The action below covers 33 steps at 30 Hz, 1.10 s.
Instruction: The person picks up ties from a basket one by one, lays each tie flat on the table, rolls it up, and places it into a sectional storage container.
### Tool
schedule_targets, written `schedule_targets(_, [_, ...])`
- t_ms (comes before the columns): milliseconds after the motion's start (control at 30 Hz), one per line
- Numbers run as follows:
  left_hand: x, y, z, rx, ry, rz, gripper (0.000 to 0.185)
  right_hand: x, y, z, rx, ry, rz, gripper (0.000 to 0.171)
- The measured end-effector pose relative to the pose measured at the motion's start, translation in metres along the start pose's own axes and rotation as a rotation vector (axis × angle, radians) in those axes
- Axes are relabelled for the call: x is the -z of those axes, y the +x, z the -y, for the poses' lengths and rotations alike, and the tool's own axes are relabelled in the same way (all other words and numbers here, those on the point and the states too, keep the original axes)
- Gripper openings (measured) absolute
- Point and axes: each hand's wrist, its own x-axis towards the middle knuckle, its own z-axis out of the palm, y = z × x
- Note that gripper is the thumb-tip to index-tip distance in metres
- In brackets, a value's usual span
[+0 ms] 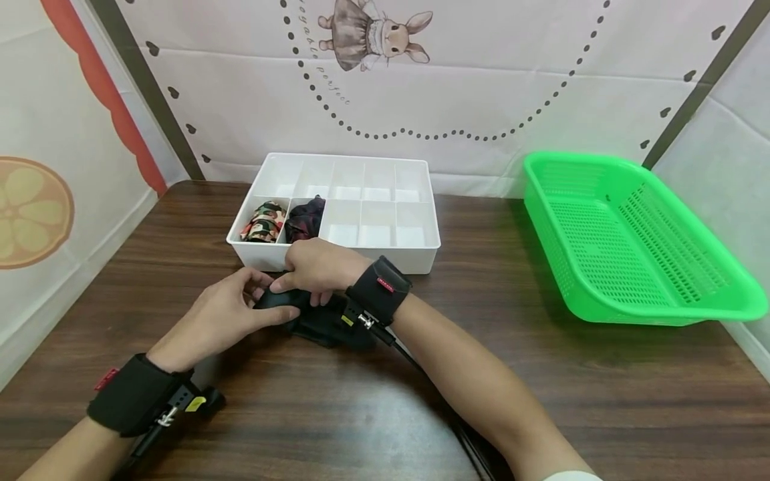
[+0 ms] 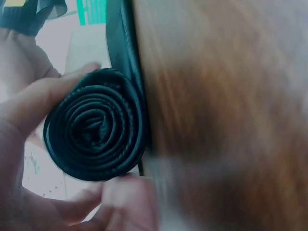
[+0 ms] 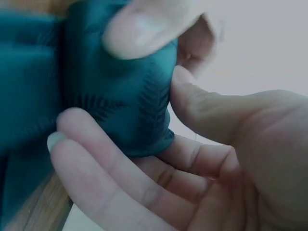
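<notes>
Both hands hold a dark green, shiny cloth with a fern-leaf pattern, partly rolled up on the table. Its rolled part (image 3: 120, 91) lies between the hands, and a flat tail (image 1: 327, 329) runs along the tabletop to the right. In the left wrist view the roll's end (image 2: 96, 127) shows a tight spiral. My left hand (image 1: 225, 310) grips the roll from the left, thumb on the near side. My right hand (image 1: 321, 262) reaches across in front of the white box, thumb and curved fingers around the roll; the head view hides some fingertips.
Just behind the hands stands a white divided box (image 1: 397, 257). Its front left compartments hold a colourful patterned cloth bundle (image 1: 265, 222) and a dark bundle (image 1: 305, 219). A green plastic basket (image 1: 601, 304) sits on the right of the wooden table (image 1: 511, 361). Printed curtains surround the table.
</notes>
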Motion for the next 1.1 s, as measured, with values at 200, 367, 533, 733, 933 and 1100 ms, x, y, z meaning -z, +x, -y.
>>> schedule_targets(200, [0.002, 0.002, 0.000, 0.069, -0.049, 0.079, 0.078, 0.001, 0.002, -0.004, 0.044, 0.008, 0.030, 0.025])
schedule_targets(367, [0.002, 0.001, 0.001, 0.079, -0.025, 0.051, 0.078, 0.002, 0.000, -0.002, 0.044, -0.003, 0.046, 0.026])
schedule_targets(533, [0.005, 0.000, 0.004, -0.001, 0.054, -0.032, 0.073, -0.002, 0.002, -0.001, 0.039, -0.019, 0.015, 0.036])
schedule_targets(733, [0.006, 0.003, 0.004, -0.023, 0.063, -0.008, 0.072, -0.002, 0.005, -0.009, -0.014, 0.009, 0.045, 0.039])
schedule_targets(933, [0.003, 0.004, 0.003, 0.005, 0.002, 0.031, 0.073, 0.005, 0.001, -0.012, -0.033, -0.020, 0.089, 0.034])
schedule_targets(1100, [-0.003, 0.003, 0.001, 0.013, -0.013, -0.004, 0.079, 0.006, -0.004, -0.008, -0.031, -0.072, 0.060, 0.035])
